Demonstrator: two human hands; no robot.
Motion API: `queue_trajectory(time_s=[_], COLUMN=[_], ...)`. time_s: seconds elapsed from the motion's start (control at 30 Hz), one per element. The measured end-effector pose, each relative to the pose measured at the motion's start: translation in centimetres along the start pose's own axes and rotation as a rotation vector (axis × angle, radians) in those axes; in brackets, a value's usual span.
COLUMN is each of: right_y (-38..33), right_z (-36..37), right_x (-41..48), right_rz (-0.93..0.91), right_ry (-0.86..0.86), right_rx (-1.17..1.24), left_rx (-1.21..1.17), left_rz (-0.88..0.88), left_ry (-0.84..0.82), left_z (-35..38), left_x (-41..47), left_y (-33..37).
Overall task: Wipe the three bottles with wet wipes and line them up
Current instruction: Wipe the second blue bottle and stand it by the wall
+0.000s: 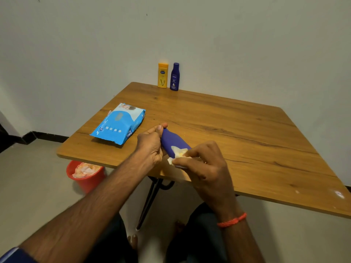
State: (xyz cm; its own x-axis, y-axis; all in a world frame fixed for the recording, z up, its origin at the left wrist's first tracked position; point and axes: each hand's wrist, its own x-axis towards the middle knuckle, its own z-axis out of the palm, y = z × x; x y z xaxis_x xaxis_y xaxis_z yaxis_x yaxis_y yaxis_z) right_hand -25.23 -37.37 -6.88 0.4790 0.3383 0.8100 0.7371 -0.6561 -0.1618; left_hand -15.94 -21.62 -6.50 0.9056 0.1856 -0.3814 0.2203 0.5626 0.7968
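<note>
My left hand (151, 143) grips a large blue bottle (171, 141), held tilted on its side over the near edge of the wooden table (237, 133). My right hand (205, 164) pinches a crumpled white wet wipe (177, 155) against the bottle's lower part. Two more bottles stand upright side by side at the table's far edge by the wall: a yellow bottle (163, 75) and, just to its right, a small dark blue bottle (175, 76).
A blue pack of wet wipes (118, 123) lies on the table left of my hands. A red bucket (86, 173) with used wipes sits on the floor under the table's left corner. A black table leg (150, 198) runs down between my knees.
</note>
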Motion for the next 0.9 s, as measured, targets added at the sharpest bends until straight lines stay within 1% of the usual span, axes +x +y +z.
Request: queue_trajectory(time_s=[0.1, 0.17, 0.3, 0.43, 0.5, 0.57, 0.67, 0.73, 0.8, 0.9], right_y=[-0.6, -0.6, 0.4, 1.4, 1.6, 1.7, 1.1, 0.5, 0.2, 0.5], right_z=[0.5, 0.6, -0.1, -1.0, -1.2, -1.3, -1.3, -1.0, -0.5, 0.1], right_x=[-0.1, -0.4, -0.9, -0.9, -0.9, -0.8, -0.2, 0.2, 0.3, 0.2], right_rz=[-0.08, -0.095, -0.017, 0.078, 0.185, 0.371, 0.719, 0.871, 0.934, 0.955], right_ry=[-0.061, -0.082, -0.016, -0.018, -0.004, 0.024, 0.048, 0.068, 0.027, -0.008], right_rx=[-0.033, -0.021, 0.085, 0.129, 0.182, 0.303, 0.655, 0.799, 0.767, 0.67], left_rx=[-0.008, -0.006, -0.041, -0.059, -0.052, -0.039, -0.018, 0.003, -0.008, -0.038], left_rz=[0.004, -0.004, -0.046, -0.022, 0.013, 0.073, 0.153, 0.206, 0.243, 0.273], left_ry=[0.01, 0.014, -0.025, -0.065, -0.066, -0.072, -0.07, -0.087, -0.119, -0.161], left_z=[0.0, 0.0, -0.2, -0.1, -0.1, -0.1, 0.0, 0.1, 0.3, 0.5], left_x=[0.2, 0.0, 0.0, -0.3, -0.4, -0.3, -0.5, -0.5, -1.0, -1.7], left_y=[-0.2, -0.3, -0.3, 0.3, 0.6, 0.8, 0.9, 0.8, 0.8, 0.8])
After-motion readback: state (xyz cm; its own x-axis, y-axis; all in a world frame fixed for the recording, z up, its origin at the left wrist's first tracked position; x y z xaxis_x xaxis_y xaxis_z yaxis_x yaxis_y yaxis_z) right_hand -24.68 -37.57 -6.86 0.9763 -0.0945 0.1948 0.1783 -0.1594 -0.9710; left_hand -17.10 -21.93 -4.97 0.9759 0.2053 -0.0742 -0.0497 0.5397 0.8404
